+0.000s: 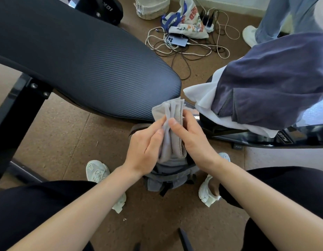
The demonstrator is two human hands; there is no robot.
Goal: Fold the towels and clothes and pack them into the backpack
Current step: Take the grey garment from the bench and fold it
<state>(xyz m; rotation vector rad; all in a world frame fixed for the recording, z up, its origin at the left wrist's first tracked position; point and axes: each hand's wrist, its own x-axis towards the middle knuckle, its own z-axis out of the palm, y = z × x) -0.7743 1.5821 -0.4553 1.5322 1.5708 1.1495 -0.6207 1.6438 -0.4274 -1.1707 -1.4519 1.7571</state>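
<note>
Floor [57, 134] brown, bench [84, 60] black, towel [172, 109] above backpack [168, 172]

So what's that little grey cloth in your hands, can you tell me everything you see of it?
The grey towel is small, soft and matte, like thin terry, with a stitched hem down its right edge. It is folded lengthwise into a narrow bundle of several layers and held roughly upright. The left hand and right hand grip it from either side, thumbs on its front. Its lower end meets the top of the grey backpack below.
</note>
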